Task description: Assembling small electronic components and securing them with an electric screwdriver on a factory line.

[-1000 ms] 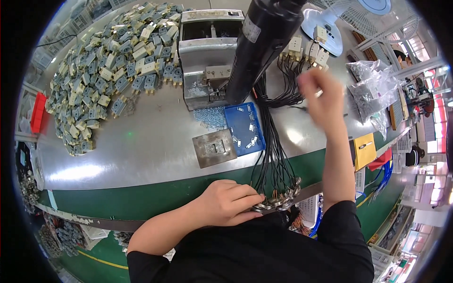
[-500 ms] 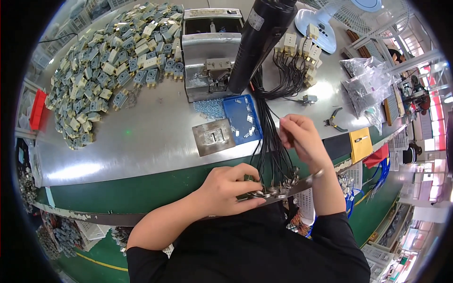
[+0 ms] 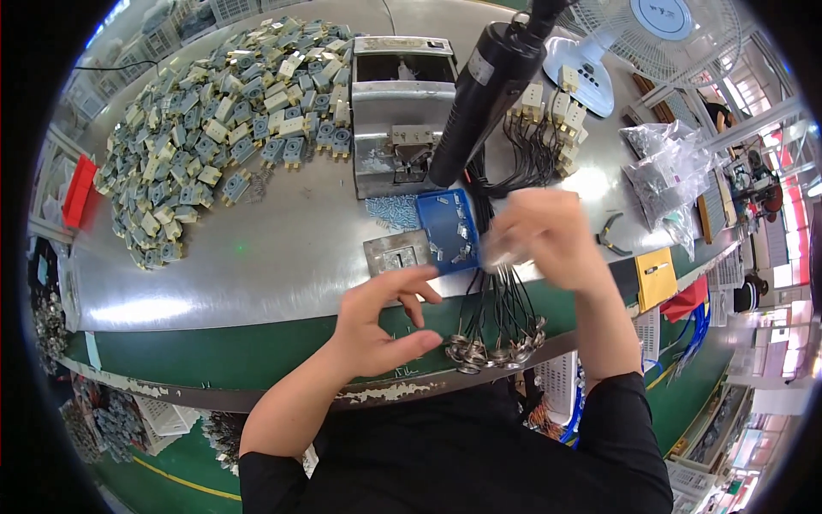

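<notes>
The black cables (image 3: 484, 204) lie just right of the blue tray (image 3: 438, 224), their long axis running past it toward the near edge of the table (image 3: 282, 265), round metal ends (image 3: 515, 351) on the tray's near side. The right hand (image 3: 552, 236), right of the tray, is nearer the cables' middle; blur hides whether it grips anything. The left hand (image 3: 372, 330), at the tray's near left, is empty, thumb and fingers apart

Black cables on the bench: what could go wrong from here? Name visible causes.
The metal ends of the black cables bunch close to the bench's front edge, so they might slip over it. The right hand is beside the blue tray, so a bump could scatter the small metal parts inside.
</notes>
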Available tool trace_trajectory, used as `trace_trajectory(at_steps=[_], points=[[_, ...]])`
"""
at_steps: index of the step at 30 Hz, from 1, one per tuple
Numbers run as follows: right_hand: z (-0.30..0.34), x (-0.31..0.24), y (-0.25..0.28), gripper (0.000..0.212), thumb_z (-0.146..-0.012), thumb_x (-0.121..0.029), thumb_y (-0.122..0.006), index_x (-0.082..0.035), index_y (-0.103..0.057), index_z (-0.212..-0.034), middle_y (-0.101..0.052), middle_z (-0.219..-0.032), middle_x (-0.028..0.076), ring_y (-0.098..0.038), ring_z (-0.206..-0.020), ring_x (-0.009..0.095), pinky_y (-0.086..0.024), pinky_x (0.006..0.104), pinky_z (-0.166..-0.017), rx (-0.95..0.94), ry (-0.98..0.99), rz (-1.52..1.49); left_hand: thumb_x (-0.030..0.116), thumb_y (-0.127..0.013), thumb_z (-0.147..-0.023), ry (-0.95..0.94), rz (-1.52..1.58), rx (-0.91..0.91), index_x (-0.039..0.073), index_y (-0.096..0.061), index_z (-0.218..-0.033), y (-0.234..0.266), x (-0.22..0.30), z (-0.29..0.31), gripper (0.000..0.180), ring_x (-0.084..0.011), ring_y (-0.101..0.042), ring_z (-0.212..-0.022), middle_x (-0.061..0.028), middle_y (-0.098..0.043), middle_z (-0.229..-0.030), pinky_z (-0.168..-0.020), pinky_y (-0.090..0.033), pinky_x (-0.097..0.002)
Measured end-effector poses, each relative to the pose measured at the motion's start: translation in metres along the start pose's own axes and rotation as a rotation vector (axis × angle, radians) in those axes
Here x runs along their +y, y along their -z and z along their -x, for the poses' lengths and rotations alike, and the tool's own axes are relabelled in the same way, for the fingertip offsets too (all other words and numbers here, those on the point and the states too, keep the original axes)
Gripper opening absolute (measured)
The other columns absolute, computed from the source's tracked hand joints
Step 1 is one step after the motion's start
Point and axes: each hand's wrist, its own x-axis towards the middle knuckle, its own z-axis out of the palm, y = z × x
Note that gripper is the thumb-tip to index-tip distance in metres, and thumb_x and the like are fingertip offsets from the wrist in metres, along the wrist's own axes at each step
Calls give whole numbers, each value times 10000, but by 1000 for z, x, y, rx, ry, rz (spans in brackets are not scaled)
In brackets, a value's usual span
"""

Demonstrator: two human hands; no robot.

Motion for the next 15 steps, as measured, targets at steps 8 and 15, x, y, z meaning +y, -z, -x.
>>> trace_trajectory(at_steps=[8,15], points=[[-33,-6,-75,178,-933,-204,-749,-34,-706,-897,-660,-804,109,-666,-750,341,-527,441,-668,-203,-29,-34,43,-791,-905,67,-42,248,-48,-642,-1099,31,9,-8,261,-128,-670,-836,-91,-697,-1003,-679,-535,-247],[-33,6,-73,86,-895,-13,-714,-21,-722,-980,-717,-828,140,-702,-733,350,-542,385,-650,-237,21,-200,14,-770,-918,373,237,159,-17,-661,-1025,50,17,-15,156,-101,-650,-708,-104,-729,-839,-618,-502,-232]])
